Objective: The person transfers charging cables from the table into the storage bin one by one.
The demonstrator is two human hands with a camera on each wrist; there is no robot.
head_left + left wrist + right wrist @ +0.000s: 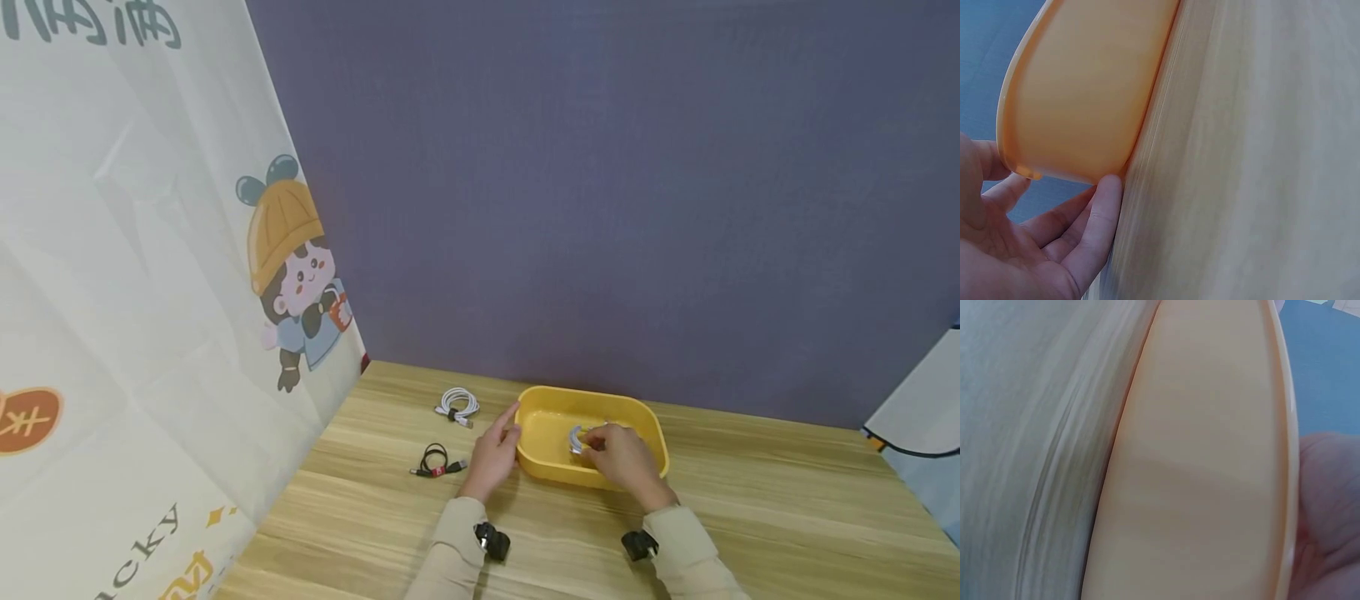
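Note:
A yellow plastic bin (551, 477) stands on the wooden table. At its left end, my left hand (491, 461) holds the wall, thumb at the rim and fingers against the outside, as the left wrist view shows. My right hand (628, 460) reaches over the front rim into the bin. Its thumb and forefinger pinch a coiled white cable (575, 440), partly covered by the fingers. From the right wrist, the bin's outer wall (1191, 456) hides the fingers and cable; only part of the hand (1329, 506) shows beyond the rim.
Left of the bin lie a coiled white USB cable (459, 403) with a dark tie and, nearer me, a short black USB cable (437, 463) with a red band. A dark blue-grey panel (637, 208) rises behind the table; a printed white sheet (150, 275) hangs at left.

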